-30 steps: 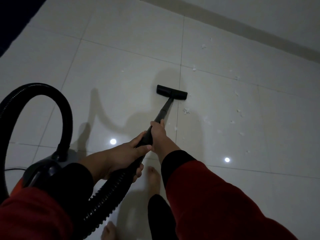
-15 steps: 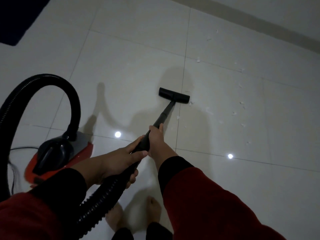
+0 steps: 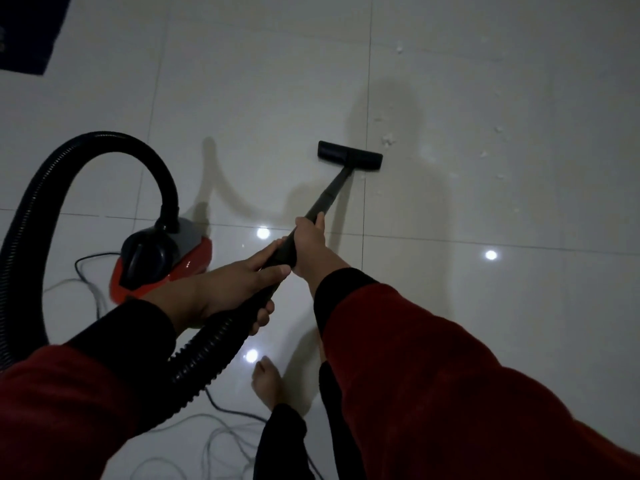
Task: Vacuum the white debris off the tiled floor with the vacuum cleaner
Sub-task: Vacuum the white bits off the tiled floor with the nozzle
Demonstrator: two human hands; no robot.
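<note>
Both hands hold the black vacuum wand (image 3: 329,192). My right hand (image 3: 310,244) grips it higher up, and my left hand (image 3: 228,289) is wrapped around the handle where the ribbed hose (image 3: 207,351) joins. The flat black nozzle (image 3: 349,154) rests on the pale tiled floor (image 3: 263,98), just left of a grout line. White debris (image 3: 388,139) lies right beside the nozzle's right end, with more scraps (image 3: 498,129) scattered further right and one (image 3: 399,49) far ahead. The red and black vacuum body (image 3: 159,261) sits on the floor at left.
The hose arches up from the vacuum body and off the left edge (image 3: 86,147). Power cord loops (image 3: 214,431) lie on the floor around my bare foot (image 3: 266,382). A dark mat (image 3: 27,32) lies at the top left corner.
The nozzle has been pulled back toward me across the grout line. The view has swung left and down, so the vacuum body and cord now show more fully.
</note>
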